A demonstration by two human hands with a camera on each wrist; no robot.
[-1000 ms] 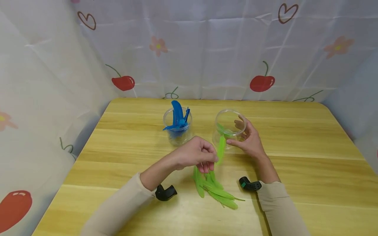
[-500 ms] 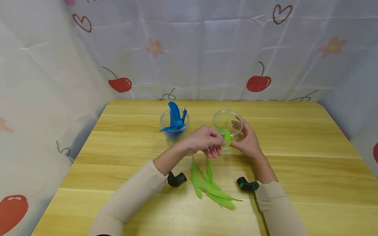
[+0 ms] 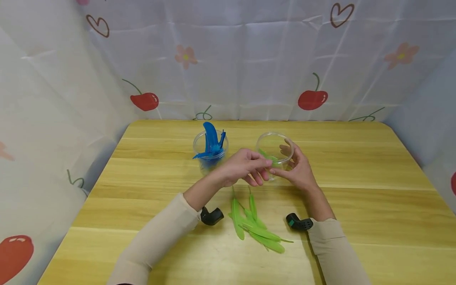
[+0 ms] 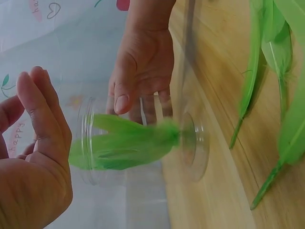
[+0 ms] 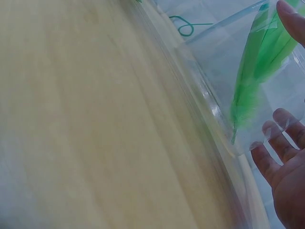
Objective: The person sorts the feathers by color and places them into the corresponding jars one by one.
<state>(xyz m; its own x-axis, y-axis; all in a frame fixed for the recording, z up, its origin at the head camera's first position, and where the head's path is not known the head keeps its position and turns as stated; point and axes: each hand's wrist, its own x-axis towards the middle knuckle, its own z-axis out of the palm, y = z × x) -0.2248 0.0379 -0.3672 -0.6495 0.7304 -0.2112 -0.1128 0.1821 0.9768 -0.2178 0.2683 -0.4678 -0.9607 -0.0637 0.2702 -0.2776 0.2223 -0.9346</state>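
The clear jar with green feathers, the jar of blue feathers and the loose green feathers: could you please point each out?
clear jar [image 3: 276, 136], head view, far rim.
jar of blue feathers [image 3: 211, 163], head view, front wall.
loose green feathers [image 3: 261, 233], head view, middle of the pile.

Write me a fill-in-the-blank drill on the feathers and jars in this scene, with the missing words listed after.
1. The right hand holds the clear jar that contains ____ feathers.
2. The other jar holds feathers coloured ____.
3. The loose green feathers lie on the wooden ____.
4. The left hand is beside the rim of the clear jar and holds ____.

Missing words: green; blue; table; nothing
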